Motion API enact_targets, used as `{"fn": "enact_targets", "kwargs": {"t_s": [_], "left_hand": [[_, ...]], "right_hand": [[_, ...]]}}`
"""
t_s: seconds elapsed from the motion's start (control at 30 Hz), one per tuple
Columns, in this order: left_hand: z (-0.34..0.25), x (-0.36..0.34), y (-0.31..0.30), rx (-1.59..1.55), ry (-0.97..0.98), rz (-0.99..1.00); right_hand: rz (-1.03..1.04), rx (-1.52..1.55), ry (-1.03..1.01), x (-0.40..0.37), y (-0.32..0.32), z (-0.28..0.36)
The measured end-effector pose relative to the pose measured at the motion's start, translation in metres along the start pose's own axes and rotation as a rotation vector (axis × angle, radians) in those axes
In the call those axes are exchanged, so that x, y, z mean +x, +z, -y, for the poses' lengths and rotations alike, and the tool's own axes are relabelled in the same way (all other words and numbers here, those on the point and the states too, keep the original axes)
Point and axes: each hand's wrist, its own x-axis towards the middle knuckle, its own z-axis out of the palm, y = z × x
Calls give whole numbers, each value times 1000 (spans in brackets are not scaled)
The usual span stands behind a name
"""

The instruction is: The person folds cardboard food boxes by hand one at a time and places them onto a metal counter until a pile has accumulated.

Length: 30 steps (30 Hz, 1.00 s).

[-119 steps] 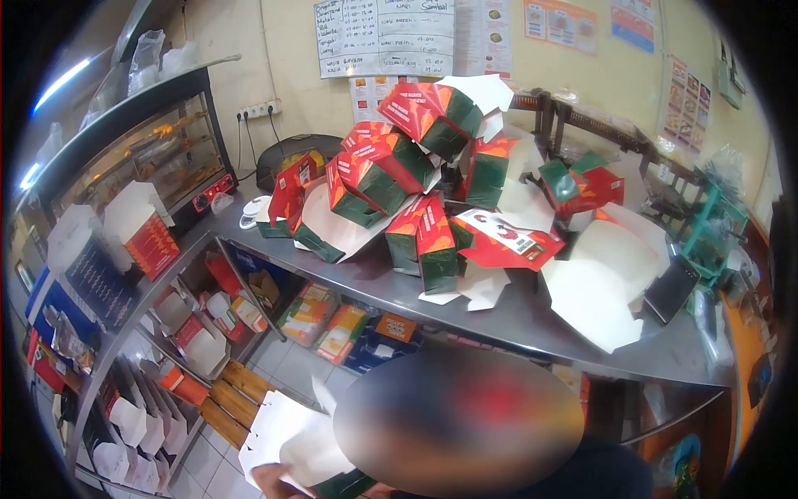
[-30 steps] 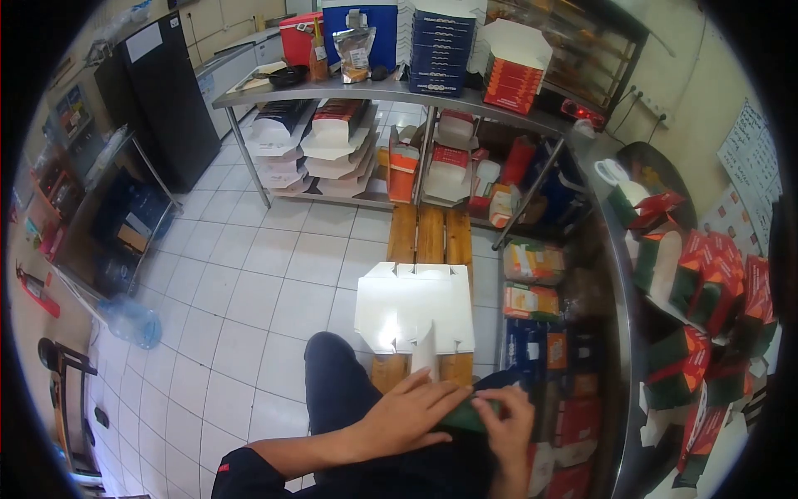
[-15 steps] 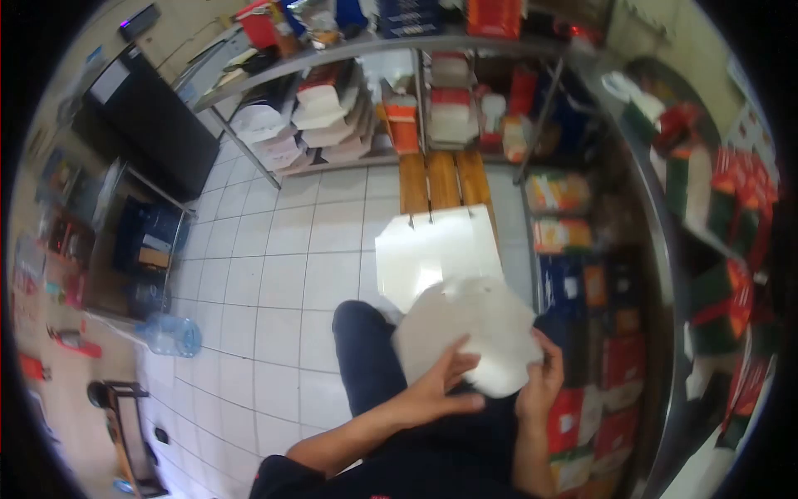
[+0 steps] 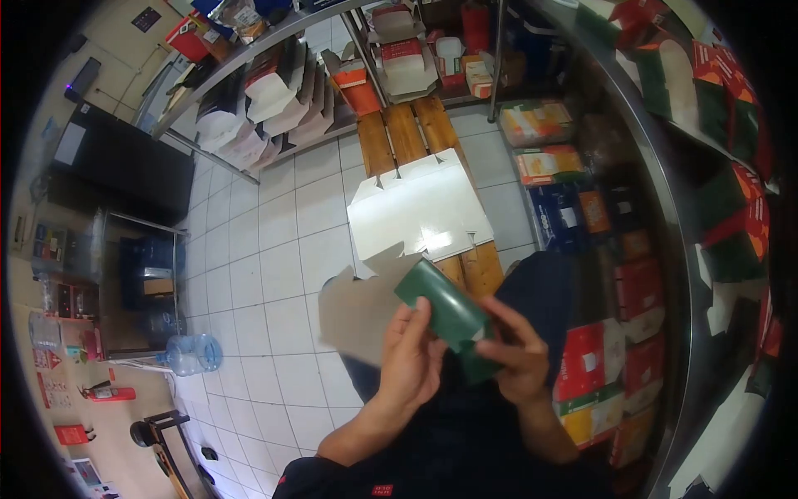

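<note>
A die-cut sheet with a grey-white face and a folded green part is held above my lap. My left hand pinches the green part's left edge between thumb and fingers. On its right side, my right hand has its fingers bent around the green edge, slightly blurred. Beyond the hands, a flat white cardboard sheet with small slots lies on a wooden slatted bench.
Stacked cartons fill the shelf under a metal table. On the right, a metal counter edge curves above packed boxes. A water bottle lies on the tiled floor at left.
The sheet in my hands has turned and folded, showing its green side, and has shifted left. Both hands now grip the green part. The camera view has tilted and shifted.
</note>
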Motion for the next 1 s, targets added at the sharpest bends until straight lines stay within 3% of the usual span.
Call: {"fn": "enact_targets", "kwargs": {"t_s": [0.03, 0.13, 0.2, 0.27, 0.37, 0.43, 0.47, 0.53, 0.6, 0.63, 0.7, 0.8, 0.93, 1.0], "left_hand": [[1, -4, 0, 11, 13, 31], [11, -19, 4, 82, 39, 55], [25, -28, 9, 91, 126, 79], [37, -35, 11, 83, 144, 104], [39, -34, 4, 52, 171, 146], [31, -28, 1, 545, 411, 177], [18, -27, 0, 548, 414, 180], [-11, -27, 0, 877, 273, 294], [-18, -28, -2, 839, 269, 251], [-24, -30, -6, 959, 352, 303], [-34, -33, -10, 1132, 489, 465], [-45, -33, -4, 1179, 455, 609], [-55, -25, -8, 1172, 598, 589], [-44, -15, -14, 1164, 700, 193]], "right_hand": [[120, -89, -34, 3, -9, 2], [64, -117, 33, 3, -11, 9], [6, -120, -1, -3, -3, 4], [-243, -24, 35, -7, 15, 7], [-301, -154, -70, 0, 29, 12], [-282, -137, -79, -2, 26, 17], [-265, -123, -81, -6, 22, 18], [-265, -16, -142, -16, 14, 3], [-349, -42, -126, -5, 6, 4], [-352, -141, -70, 3, 5, 7], [-328, -18, 12, 10, 4, 9], [-280, 52, 73, 17, 3, 10], [-167, 96, 167, 35, -8, 11], [-223, 257, 197, 26, -9, -6]]}}
